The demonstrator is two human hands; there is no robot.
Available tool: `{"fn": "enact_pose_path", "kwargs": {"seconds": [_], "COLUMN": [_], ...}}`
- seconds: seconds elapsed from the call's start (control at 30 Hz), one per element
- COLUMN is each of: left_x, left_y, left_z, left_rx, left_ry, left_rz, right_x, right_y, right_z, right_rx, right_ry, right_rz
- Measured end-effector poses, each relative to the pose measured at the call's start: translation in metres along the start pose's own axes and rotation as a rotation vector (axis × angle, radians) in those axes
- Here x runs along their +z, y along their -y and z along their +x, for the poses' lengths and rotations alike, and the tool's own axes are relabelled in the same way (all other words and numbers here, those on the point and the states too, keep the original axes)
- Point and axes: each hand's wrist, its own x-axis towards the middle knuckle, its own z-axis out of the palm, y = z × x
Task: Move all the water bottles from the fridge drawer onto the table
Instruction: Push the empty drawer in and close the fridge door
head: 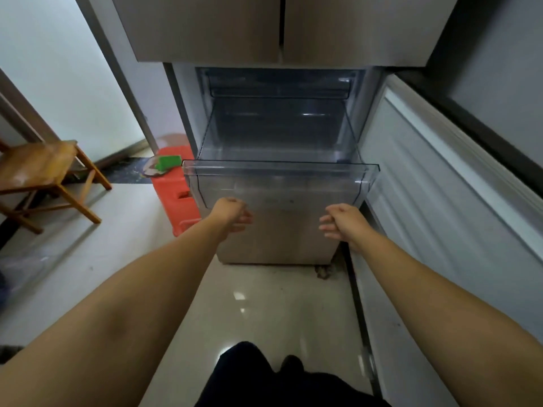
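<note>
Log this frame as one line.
drawer: pulled out, no bottles visible | left hand: open, empty | right hand: open, empty | both below drawer front

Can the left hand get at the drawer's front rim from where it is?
Probably yes: the left hand hangs open just below the clear drawer's front rim, with nothing between them. The drawer is pulled out.

A wooden chair (44, 171) stands at the left on the pale tiled floor (264, 304). Beside the fridge sits an orange plastic stool (176, 186) bearing a green object (168, 162).
</note>
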Motion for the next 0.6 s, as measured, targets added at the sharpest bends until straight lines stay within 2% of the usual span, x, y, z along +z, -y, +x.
{"fn": "enact_pose_path", "kwargs": {"seconds": [0.17,0.3,0.43,0.6], "left_x": [0.002,-0.003,0.000,0.005], "left_y": [-0.022,-0.039,-0.059,-0.085], "left_z": [0.030,0.053,0.077,0.117], "left_rx": [-0.088,-0.135,-0.130,-0.080], "left_ry": [-0.051,-0.048,-0.044,-0.057], "left_rz": [-0.371,-0.546,-0.645,-0.622], "right_x": [0.000,0.009,0.010,0.003], "right_y": [0.035,0.054,0.073,0.108], "right_z": [0.040,0.068,0.089,0.127], "right_rx": [0.060,0.153,0.165,0.135], "right_ry": [0.019,0.040,0.041,0.042], "right_rz": [0.235,0.422,0.510,0.527]}}
